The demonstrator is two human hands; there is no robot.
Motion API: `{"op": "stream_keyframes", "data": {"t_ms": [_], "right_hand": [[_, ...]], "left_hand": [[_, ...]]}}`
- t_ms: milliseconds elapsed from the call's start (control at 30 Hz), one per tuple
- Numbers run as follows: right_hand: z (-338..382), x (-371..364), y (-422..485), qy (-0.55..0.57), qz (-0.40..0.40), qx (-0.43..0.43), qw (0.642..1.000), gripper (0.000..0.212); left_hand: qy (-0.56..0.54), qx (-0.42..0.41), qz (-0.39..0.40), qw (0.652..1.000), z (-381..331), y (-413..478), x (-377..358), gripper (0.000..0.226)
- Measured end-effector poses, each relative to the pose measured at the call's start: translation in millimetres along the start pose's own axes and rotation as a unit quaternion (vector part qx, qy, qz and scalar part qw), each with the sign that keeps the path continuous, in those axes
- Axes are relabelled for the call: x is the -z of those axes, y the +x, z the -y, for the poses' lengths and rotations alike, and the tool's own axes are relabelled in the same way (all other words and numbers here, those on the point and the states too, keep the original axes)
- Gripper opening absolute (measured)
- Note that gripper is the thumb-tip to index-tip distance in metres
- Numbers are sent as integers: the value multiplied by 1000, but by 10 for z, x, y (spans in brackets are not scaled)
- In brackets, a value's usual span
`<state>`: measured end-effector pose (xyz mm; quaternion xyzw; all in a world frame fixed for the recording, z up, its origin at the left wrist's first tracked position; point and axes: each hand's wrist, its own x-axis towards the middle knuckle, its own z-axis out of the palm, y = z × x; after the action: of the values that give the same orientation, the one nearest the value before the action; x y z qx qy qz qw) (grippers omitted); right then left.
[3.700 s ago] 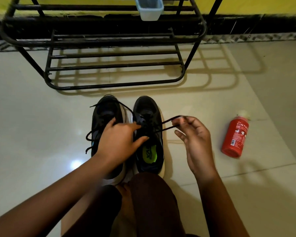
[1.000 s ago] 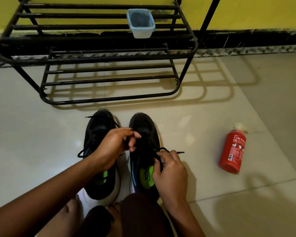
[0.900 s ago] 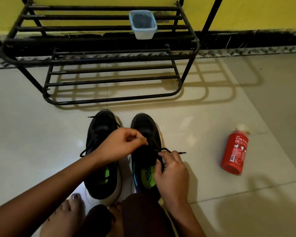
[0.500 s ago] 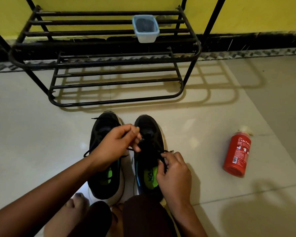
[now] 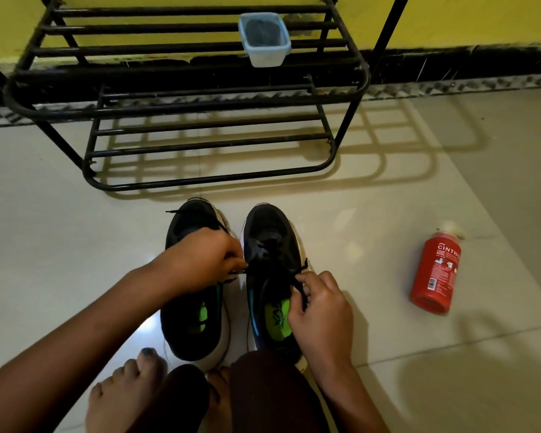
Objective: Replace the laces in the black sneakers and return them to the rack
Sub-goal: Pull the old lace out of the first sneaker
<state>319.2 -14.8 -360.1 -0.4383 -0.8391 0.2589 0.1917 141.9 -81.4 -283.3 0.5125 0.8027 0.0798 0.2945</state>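
Two black sneakers stand side by side on the pale tiled floor point(image 5: 60, 229), toes toward the far edge where the floor meets the wall, heels toward the person. Both have white soles and green insoles. The left sneaker point(image 5: 191, 326) is partly covered by the left hand point(image 5: 206, 257), and a loose lace end point(image 5: 175, 211) lies across its toe. The right sneaker point(image 5: 269, 232) sits just beside it with a narrow strip of floor between them. A black lace point(image 5: 300, 292) crosses the right sneaker's eyelet area. The left hand has its fingers curled together and pinches a strand of this lace at the shoe's inner side, above the gap between the pair. The right hand point(image 5: 319, 307) is also curled, thumb and fingers clamped on the lace at the shoe's outer side, beside the mouth of the shoe. How far the lace runs through the eyelets cannot be told against the black upper. A black metal shoe rack point(image 5: 200, 179) stands beyond the toes, against the yellow wall point(image 5: 466, 17) at the floor's far edge, and its lower shelf is near the sneakers but not touching them. A pale blue plastic container point(image 5: 264, 42) sits on the rack's upper shelf, right of centre. A red bottle point(image 5: 434, 276) lies on its side well to the right of the sneakers, cap toward the far edge. A bare foot point(image 5: 122, 389) rests on the floor at the near edge, just behind the left sneaker's heel.
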Motion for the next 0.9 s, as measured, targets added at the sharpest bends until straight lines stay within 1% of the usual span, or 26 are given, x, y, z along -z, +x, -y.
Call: {"op": "stream_keyframes", "data": {"t_ms": [33,67,100,133,167,200,267,300,333,367,433,533,567,600,633,667,700,733,767,800,833,867,900], "right_hand": [[-4,0,0,1,1,0,1000,21],[-7,1,-3,1,2,1,1000,20],[-8,5,-4,2,2,2,1000,20],[-9,12,-5,3,2,3,1000,20],[-9,20,-3,4,1,4,1000,20],[-11,25,0,4,2,4,1000,20],[-15,25,5,3,6,0,1000,20],[-15,25,8,2,7,-3,1000,19],[-19,24,10,1,6,-4,1000,19],[-22,26,13,1,5,-5,1000,19],[-27,31,17,1,7,-4,1000,18],[-50,42,22,4,10,-5,1000,18],[-57,48,26,5,11,-8,1000,18],[-64,53,28,6,13,-10,1000,18],[-65,59,29,4,16,-11,1000,19],[-66,63,31,2,18,-12,1000,19],[-60,65,35,-1,19,-12,1000,20],[-51,70,42,-2,19,-7,1000,22],[-41,72,52,0,17,7,1000,26],[-29,76,64,1,15,30,999,31],[-13,74,82,1,17,55,998,36],[4,70,104,-1,24,76,997,40],[30,66,129,-5,34,91,995,41]], "left_hand": [[-13,-6,-4,1000,20,-8,-6,19],[-65,-4,-28,997,37,-9,-24,22],[-157,13,-58,986,36,-7,-39,26],[-279,35,-87,956,24,-12,-53,30],[-403,52,-109,907,2,-19,-61,32],[-505,68,-130,850,-6,-24,-62,33],[-641,88,-175,742,28,-26,-77,34],[-683,96,-198,696,65,-27,-97,33],[-711,107,-216,661,98,-30,-119,33],[-728,116,-231,635,118,-38,-143,32],[-752,118,-258,595,142,-51,-203,31],[-789,114,-302,523,148,-50,-229,30],[-796,113,-317,503,150,-55,-213,30],[-798,110,-328,493,170,-55,-204,30],[-783,109,-334,513,168,-66,-191,29],[-726,117,-336,588,171,-66,-195,26],[-612,131,-336,704,184,-63,-225,20],[-468,140,-331,807,192,-67,-273,16],[-332,137,-325,875,207,-80,-343,28],[-240,119,-334,904,201,-99,-407,41],[-185,91,-355,912,166,-128,-441,45],[-139,52,-377,914,113,-163,-469,40],[-87,15,-374,923,54,-195,-493,32]]}}
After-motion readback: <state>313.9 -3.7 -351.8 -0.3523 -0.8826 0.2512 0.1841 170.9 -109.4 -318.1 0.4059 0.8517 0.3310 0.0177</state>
